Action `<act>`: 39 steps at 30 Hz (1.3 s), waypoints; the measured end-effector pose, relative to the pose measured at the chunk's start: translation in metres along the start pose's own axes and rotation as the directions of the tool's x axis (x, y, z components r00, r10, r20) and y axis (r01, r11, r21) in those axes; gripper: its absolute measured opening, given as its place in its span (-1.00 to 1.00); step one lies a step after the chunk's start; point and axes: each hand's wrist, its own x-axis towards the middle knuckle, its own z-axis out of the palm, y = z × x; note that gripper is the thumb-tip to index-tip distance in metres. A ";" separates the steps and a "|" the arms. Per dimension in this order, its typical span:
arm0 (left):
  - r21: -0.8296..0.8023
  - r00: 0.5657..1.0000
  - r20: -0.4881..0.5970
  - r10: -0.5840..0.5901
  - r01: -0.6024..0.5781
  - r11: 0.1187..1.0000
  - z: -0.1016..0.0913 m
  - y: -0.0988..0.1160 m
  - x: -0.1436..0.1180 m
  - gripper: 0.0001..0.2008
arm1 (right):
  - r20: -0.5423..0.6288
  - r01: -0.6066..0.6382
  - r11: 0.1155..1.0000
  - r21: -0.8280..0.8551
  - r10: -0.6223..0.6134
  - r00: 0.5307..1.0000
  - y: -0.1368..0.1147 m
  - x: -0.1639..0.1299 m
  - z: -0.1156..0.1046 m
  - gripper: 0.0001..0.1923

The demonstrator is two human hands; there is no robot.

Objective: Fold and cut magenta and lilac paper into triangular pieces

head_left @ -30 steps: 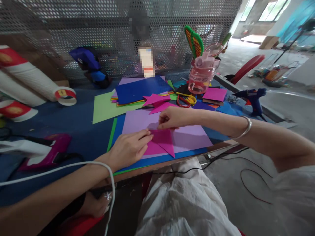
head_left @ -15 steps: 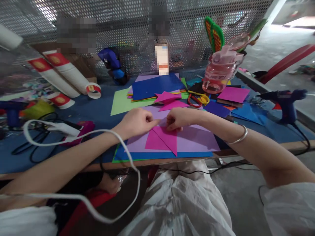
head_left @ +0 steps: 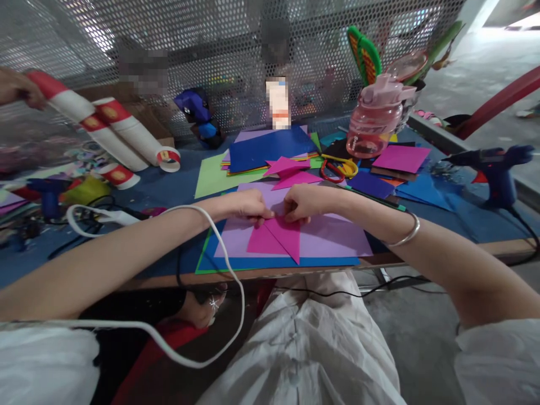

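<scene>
A folded sheet of magenta paper [head_left: 276,239] lies on a lilac sheet [head_left: 333,239], one corner pointing toward me. My left hand [head_left: 248,205] pinches its upper left edge, fingers closed. At the upper right edge my right hand [head_left: 299,202] grips the same paper with curled fingers. The two hands are a small gap apart. Below the lilac sheet, blue paper [head_left: 278,262] and a green edge show. Just beyond my hands sits a pointed magenta folded shape [head_left: 291,169].
Scissors [head_left: 337,169], a paper stack [head_left: 270,149] and a pink bottle [head_left: 375,121] stand behind. A glue gun [head_left: 498,169] is at right. Another person's hand [head_left: 21,90] touches paper cups [head_left: 63,98] at left. A white cable [head_left: 236,287] loops by my left arm.
My left hand has turned, its fingers now lower on the paper's edge. My right hand stays nearly in place. Another person's hand has appeared at the cups on the left.
</scene>
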 end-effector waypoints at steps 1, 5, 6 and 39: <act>-0.003 1.000 0.002 -0.012 0.012 1.000 0.000 0.000 0.000 -0.51 | -0.004 -0.003 1.000 -0.001 0.003 1.000 0.000 0.000 0.000 -0.88; -0.028 0.998 -0.009 -0.059 0.059 0.998 -0.001 -0.006 -0.001 -0.50 | -0.019 -0.021 1.000 -0.010 0.021 1.000 0.000 -0.001 0.001 -0.91; -0.036 0.998 -0.015 -0.067 0.067 0.997 -0.002 -0.008 -0.002 -0.50 | -0.019 -0.018 1.000 -0.007 0.017 1.000 0.000 -0.001 0.001 -0.91; -0.189 0.997 0.080 -0.019 0.034 0.981 -0.015 -0.054 0.003 -0.57 | -0.023 0.017 1.000 -0.012 -0.017 1.000 -0.001 -0.005 0.001 -0.87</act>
